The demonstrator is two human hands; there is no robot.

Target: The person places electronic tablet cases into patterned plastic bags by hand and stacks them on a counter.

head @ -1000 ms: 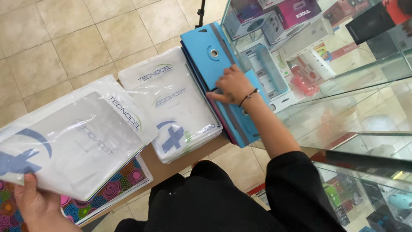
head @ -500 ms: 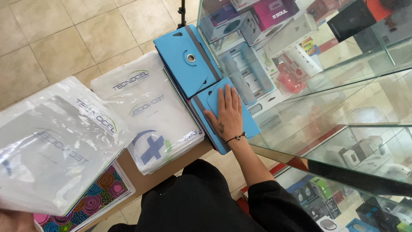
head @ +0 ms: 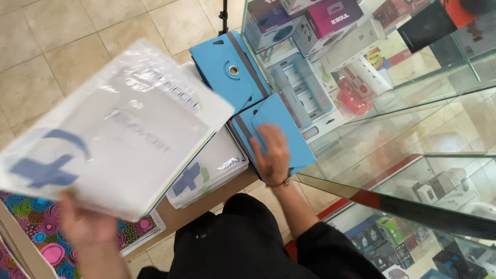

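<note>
1. Left hand [head: 85,225], lower left of frame, grips a stack of white plastic-wrapped packs [head: 111,132], lifted and tilted over the table [head: 199,214].
2. Right hand [head: 271,152], centre, lies open and flat on a blue case [head: 287,129].
3. Second blue case [head: 227,72] stands tilted just above it, upper centre.
4. More white packs [head: 206,173] lie on the table, between stack and cases.
5. Glass showcase [head: 392,119] fills the right.

right edge: glass showcase [head: 392,119] walls off the blue tablet cases [head: 274,129] | middle: white packet stack [head: 212,170] fills the wooden counter [head: 181,214] | left: raised white packets [head: 119,129] overhang | front edge: narrow bare strip
</note>
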